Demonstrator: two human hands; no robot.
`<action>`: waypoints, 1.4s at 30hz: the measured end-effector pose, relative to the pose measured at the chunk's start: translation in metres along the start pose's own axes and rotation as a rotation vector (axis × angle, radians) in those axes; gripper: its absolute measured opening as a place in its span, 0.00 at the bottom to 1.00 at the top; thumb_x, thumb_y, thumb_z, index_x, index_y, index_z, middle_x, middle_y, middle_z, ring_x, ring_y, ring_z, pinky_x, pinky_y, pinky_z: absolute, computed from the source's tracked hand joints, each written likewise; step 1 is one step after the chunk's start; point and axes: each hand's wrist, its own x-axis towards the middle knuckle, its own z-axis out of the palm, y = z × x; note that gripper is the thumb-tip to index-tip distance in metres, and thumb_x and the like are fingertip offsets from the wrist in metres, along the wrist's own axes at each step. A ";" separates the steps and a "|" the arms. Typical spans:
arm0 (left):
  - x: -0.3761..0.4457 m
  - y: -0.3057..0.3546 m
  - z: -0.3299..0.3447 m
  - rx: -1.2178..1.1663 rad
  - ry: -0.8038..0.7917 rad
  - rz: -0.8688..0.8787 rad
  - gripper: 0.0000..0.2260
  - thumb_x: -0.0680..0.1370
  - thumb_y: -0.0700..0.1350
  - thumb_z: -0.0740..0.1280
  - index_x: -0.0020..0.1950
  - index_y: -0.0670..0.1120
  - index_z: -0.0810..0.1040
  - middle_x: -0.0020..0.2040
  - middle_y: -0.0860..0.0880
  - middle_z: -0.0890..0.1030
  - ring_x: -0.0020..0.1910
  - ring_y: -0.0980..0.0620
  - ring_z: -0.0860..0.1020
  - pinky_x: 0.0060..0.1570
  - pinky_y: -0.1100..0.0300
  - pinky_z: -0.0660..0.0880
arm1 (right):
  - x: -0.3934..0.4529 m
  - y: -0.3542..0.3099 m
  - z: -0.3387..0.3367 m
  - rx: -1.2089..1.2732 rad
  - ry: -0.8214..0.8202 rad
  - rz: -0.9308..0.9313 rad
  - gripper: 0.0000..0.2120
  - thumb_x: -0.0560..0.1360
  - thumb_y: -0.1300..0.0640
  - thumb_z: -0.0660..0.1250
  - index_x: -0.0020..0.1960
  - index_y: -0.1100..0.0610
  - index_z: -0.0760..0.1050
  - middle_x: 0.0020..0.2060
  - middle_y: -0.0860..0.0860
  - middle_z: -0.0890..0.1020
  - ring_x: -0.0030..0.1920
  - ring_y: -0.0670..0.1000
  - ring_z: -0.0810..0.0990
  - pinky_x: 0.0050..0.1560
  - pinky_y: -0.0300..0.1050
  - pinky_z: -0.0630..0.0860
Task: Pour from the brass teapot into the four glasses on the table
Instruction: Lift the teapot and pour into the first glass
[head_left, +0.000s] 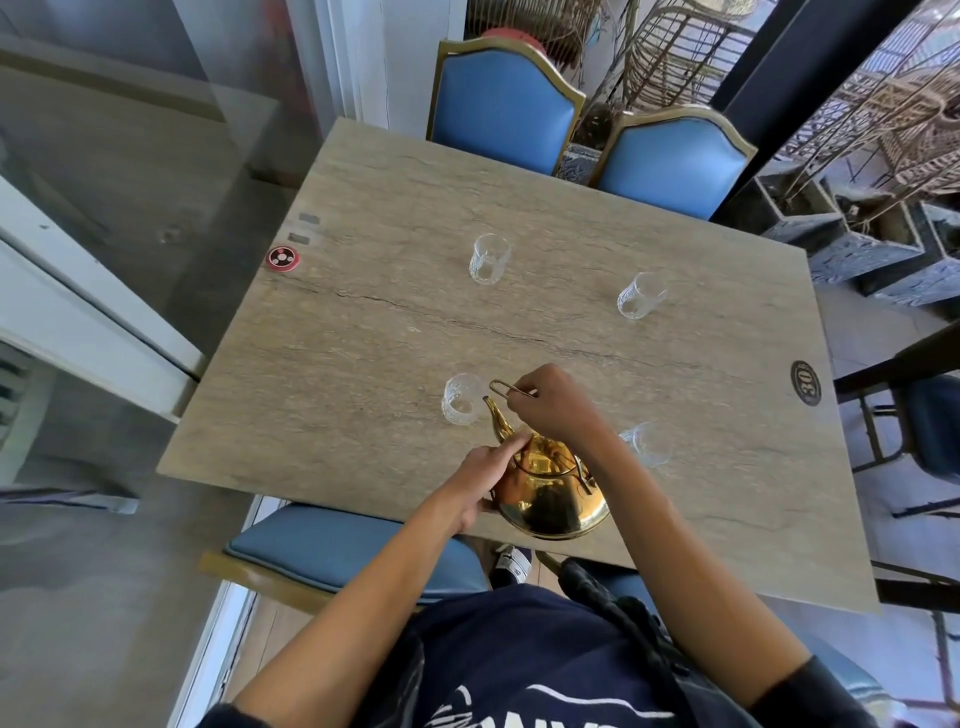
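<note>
The right hand grips the wire handle of the brass teapot; the left hand steadies its lid. The shiny, rounded pot sits near the table edge, spout by the near-left glass. All four glasses look empty, so pouring seems barely begun.

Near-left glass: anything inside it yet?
The near-left glass looks clear and empty; the brass teapot spout sits beside its rim. No stream is visible, though blur may hide one.
</note>
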 end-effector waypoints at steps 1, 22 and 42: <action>0.000 0.000 0.000 -0.001 0.001 0.001 0.23 0.78 0.67 0.68 0.49 0.46 0.83 0.41 0.47 0.85 0.48 0.46 0.82 0.64 0.45 0.76 | -0.001 -0.001 -0.001 -0.006 0.000 -0.002 0.15 0.75 0.58 0.65 0.49 0.70 0.83 0.34 0.62 0.81 0.30 0.52 0.68 0.29 0.42 0.61; -0.006 0.002 0.002 -0.003 -0.015 -0.010 0.21 0.79 0.64 0.67 0.46 0.47 0.82 0.38 0.48 0.84 0.45 0.47 0.82 0.55 0.48 0.79 | -0.001 0.001 -0.001 -0.033 -0.007 -0.005 0.15 0.76 0.57 0.65 0.49 0.68 0.84 0.35 0.60 0.82 0.31 0.51 0.69 0.29 0.42 0.62; -0.006 -0.002 0.001 -0.019 -0.043 -0.006 0.24 0.76 0.68 0.68 0.51 0.46 0.83 0.41 0.48 0.85 0.48 0.46 0.83 0.45 0.53 0.80 | -0.003 0.000 0.001 -0.019 -0.013 0.003 0.15 0.76 0.57 0.65 0.46 0.68 0.84 0.32 0.56 0.77 0.29 0.51 0.68 0.29 0.42 0.63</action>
